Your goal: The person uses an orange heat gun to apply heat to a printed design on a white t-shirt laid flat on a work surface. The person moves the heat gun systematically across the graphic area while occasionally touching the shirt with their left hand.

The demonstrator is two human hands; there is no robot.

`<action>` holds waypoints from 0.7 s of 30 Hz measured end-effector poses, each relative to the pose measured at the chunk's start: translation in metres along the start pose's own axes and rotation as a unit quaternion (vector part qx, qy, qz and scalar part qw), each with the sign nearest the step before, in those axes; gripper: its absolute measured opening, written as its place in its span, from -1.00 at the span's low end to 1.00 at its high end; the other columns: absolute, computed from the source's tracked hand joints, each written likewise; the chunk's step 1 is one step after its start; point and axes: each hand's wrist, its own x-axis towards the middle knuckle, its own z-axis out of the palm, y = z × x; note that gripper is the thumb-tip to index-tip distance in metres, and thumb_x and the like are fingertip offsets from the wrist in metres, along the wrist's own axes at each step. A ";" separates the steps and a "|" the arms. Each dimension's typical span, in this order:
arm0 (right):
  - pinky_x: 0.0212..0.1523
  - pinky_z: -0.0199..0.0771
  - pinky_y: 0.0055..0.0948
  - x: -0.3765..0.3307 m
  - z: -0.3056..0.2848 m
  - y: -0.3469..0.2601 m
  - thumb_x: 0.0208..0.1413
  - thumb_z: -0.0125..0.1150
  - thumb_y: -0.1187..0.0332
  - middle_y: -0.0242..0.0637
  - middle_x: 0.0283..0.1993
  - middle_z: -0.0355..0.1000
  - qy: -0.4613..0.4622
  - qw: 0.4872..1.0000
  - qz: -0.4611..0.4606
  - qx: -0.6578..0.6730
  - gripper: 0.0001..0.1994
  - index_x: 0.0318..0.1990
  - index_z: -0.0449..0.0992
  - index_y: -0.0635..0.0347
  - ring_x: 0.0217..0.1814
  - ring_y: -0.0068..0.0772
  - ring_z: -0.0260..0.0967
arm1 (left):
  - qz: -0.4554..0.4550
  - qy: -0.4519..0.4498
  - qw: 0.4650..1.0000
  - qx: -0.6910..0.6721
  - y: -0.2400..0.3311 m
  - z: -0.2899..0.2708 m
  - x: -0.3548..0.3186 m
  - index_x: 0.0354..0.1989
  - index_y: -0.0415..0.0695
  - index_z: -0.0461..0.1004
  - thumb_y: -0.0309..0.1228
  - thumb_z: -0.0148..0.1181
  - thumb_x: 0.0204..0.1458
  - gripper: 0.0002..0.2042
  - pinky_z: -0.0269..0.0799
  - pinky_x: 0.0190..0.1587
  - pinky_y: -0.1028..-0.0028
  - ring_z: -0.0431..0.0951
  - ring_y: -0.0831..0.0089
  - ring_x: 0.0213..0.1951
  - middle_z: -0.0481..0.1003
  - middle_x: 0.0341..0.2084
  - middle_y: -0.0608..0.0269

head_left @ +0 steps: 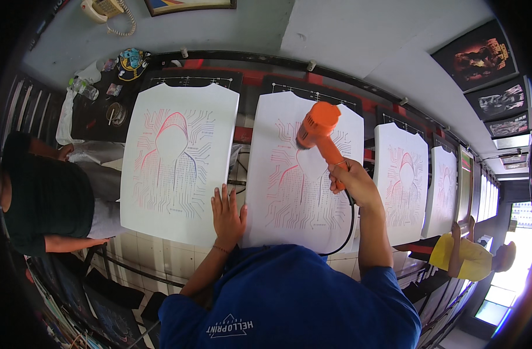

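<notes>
Head view, looking down on a long printing table [359,110] that carries a row of white shirts stretched flat on boards, each printed with a hooded figure outlined in red and blue circuit lines. At the far left end of the table stands a clear plastic bottle [84,88], its contents too small to tell, beside a small round tin [115,112] and a dark cap with a coloured patch [132,63]. The right hand [352,181] is closed in a full fist around the grip of an orange heat gun [319,132], forearm rising from the lower edge and wrist cocked so that the nozzle points down at the upper middle of the centre shirt [304,180], close over the print; whether the nozzle touches the cloth cannot be told. A black cord [348,224] runs from the gun's handle down along the forearm and across the shirt's lower edge. The left hand [227,214] holds nothing: it lies palm down with fingers spread and straight, resting on the lower left edge of the centre shirt, just beside the lower right corner of the left shirt [176,160]. Further printed shirts [401,180] follow to the right. A seated person in a dark top [42,195] is at the left rim, and a person in yellow [467,256] at the lower right.
</notes>
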 end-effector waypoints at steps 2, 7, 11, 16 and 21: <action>-0.45 0.43 -0.55 -0.006 0.000 -0.007 0.14 0.22 0.20 -0.39 -0.48 0.37 -0.010 1.000 0.017 0.012 -0.71 -0.26 0.44 0.31 -0.50 -0.57 0.38 | -0.003 -0.002 1.000 0.005 0.000 0.001 -0.001 0.32 -0.28 0.19 -0.21 0.06 0.18 -0.42 -0.06 0.38 -0.12 -0.02 -0.21 0.41 0.04 0.40 -0.16; -0.48 0.41 -0.54 -0.005 0.011 0.000 0.17 0.21 0.24 -0.39 -0.47 0.37 -0.035 0.999 0.001 0.007 -0.75 -0.24 0.44 0.28 -0.52 -0.57 0.38 | 0.004 0.007 1.000 -0.002 -0.001 0.000 0.000 0.31 -0.28 0.20 -0.21 0.06 0.19 -0.43 -0.06 0.38 -0.12 -0.02 -0.21 0.41 0.04 0.39 -0.16; -0.43 0.43 -0.52 -0.001 0.022 -0.008 0.15 0.20 0.22 -0.40 -0.47 0.36 -0.053 0.998 -0.006 0.014 -0.75 -0.29 0.43 0.26 -0.50 -0.57 0.38 | 0.003 0.006 1.000 -0.005 -0.001 0.002 -0.001 0.30 -0.28 0.21 -0.20 0.05 0.19 -0.43 -0.05 0.38 -0.13 -0.02 -0.21 0.41 0.04 0.39 -0.16; -0.44 0.42 -0.51 0.007 0.030 -0.012 0.16 0.20 0.23 -0.38 -0.47 0.36 -0.059 0.998 0.007 0.008 -0.74 -0.25 0.43 0.28 -0.51 -0.55 0.38 | 0.002 0.007 1.000 -0.005 -0.001 0.001 -0.001 0.29 -0.28 0.22 -0.19 0.04 0.20 -0.44 -0.05 0.37 -0.13 -0.02 -0.21 0.41 0.04 0.40 -0.16; -0.47 0.42 -0.51 0.011 0.036 -0.014 0.17 0.21 0.26 -0.36 -0.49 0.37 -0.082 0.996 0.024 -0.004 -0.74 -0.20 0.43 0.32 -0.53 -0.54 0.39 | 0.000 0.008 1.000 -0.010 -0.001 0.000 -0.002 0.30 -0.28 0.21 -0.19 0.04 0.20 -0.44 -0.06 0.38 -0.13 -0.02 -0.20 0.42 0.04 0.40 -0.14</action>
